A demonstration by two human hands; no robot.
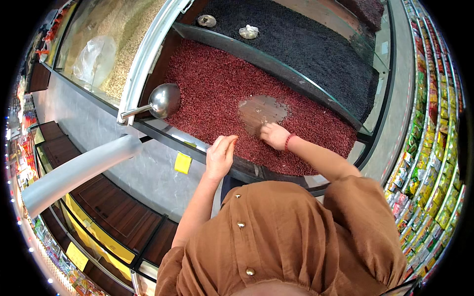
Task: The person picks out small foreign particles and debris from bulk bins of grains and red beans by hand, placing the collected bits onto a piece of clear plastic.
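Small red beans fill a glass-walled bin in front of me. My right hand, with a red bracelet at the wrist, is down at the beans beside a bare patch of the bin's brown floor; its fingertips are partly hidden, and whether they pinch anything I cannot tell. My left hand is raised over the bin's near edge, thumb and fingertips pressed together; anything between them is too small to make out. A round metal scoop leans in the bin's left corner, its handle over the frame.
Behind a glass divider lie black beans with two small plastic bags. A bin of pale grain with a clear bag is at left. A roll of plastic bags juts out lower left. Shelves of packets stand right.
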